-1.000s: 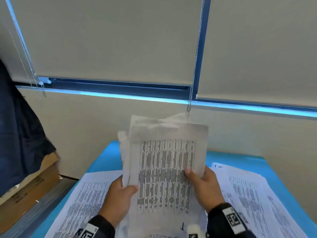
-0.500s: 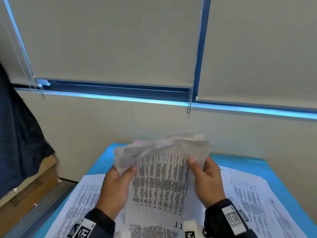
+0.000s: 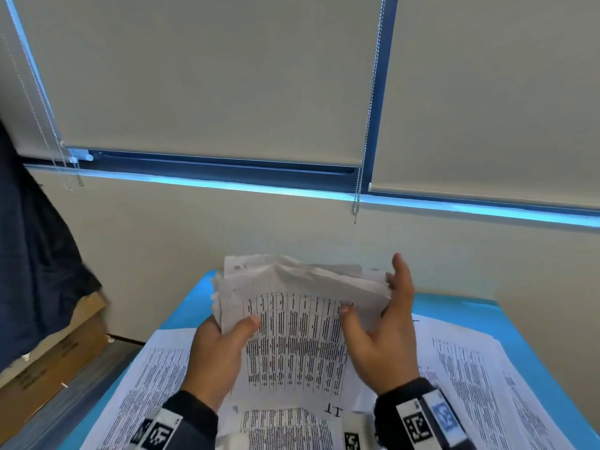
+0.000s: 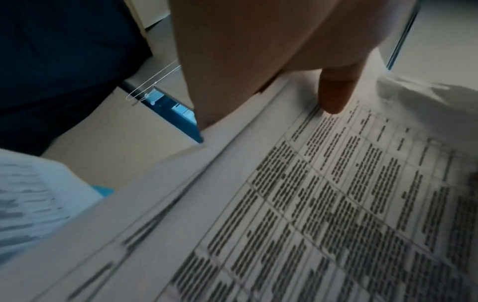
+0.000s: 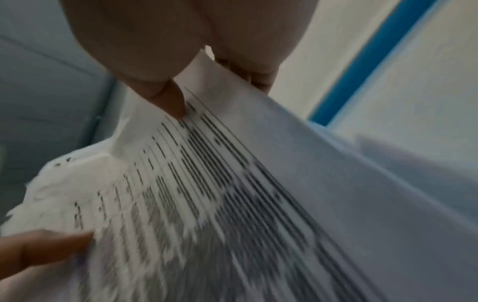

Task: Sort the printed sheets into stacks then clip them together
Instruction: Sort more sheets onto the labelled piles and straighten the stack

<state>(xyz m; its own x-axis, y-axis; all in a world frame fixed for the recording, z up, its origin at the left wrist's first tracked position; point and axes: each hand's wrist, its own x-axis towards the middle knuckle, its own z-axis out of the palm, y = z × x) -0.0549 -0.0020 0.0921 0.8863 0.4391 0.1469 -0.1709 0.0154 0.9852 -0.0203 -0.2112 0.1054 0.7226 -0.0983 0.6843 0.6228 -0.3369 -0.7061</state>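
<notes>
Thumbs carry most of our grip: the left hand (image 3: 217, 355) pinches the bundle of printed sheets (image 3: 297, 323) at its left edge, while the right hand (image 3: 384, 332) props the right edge, thumb on the front page and fingers spread behind. We hold the bundle raised over the blue tabletop (image 3: 461, 306), between the left stack (image 3: 152, 378) and the right stack (image 3: 470, 368). With its top curling and the right side loosely held, sheets could slide out and mix into either stack.

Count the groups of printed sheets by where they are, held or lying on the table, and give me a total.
Held bundle, gripped by left hand, right hand against its edge: 1
Spreads on the blue table: 3, left, near, right
Total: 4
</notes>
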